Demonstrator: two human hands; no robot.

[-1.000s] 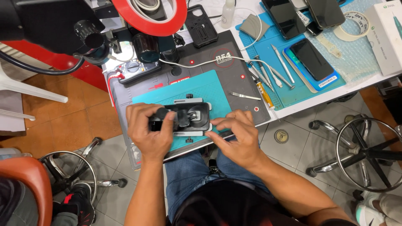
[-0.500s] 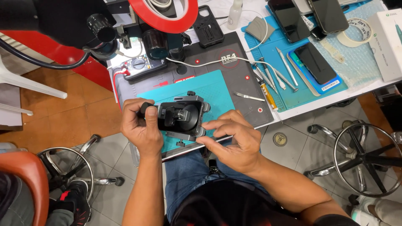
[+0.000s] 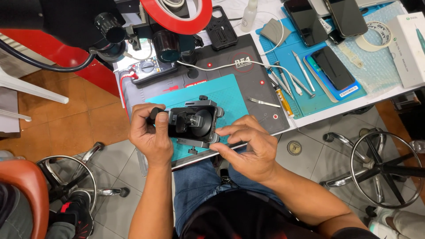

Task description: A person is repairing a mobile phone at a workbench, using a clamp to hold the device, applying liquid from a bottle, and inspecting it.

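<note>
A black clamp-style phone holder (image 3: 195, 124) with grey metal rails and knobs is lifted just above the teal work mat (image 3: 230, 97). My left hand (image 3: 150, 135) grips its left side, thumb over a black knob. My right hand (image 3: 248, 148) touches the holder's right end with its fingertips, fingers curled along the lower rail. Whether a phone sits inside the holder is hidden.
A microscope with a red ring light (image 3: 177, 13) overhangs the bench. A multimeter (image 3: 150, 68), tweezers and picks (image 3: 287, 79), several phones (image 3: 332, 66), a tape roll (image 3: 374, 35) and a white box (image 3: 411, 44) lie to the right. Stool bases (image 3: 380, 168) stand on the floor.
The holder has been raised off the mat and tilted toward me. My right hand shifted from its lower edge to its right end.
</note>
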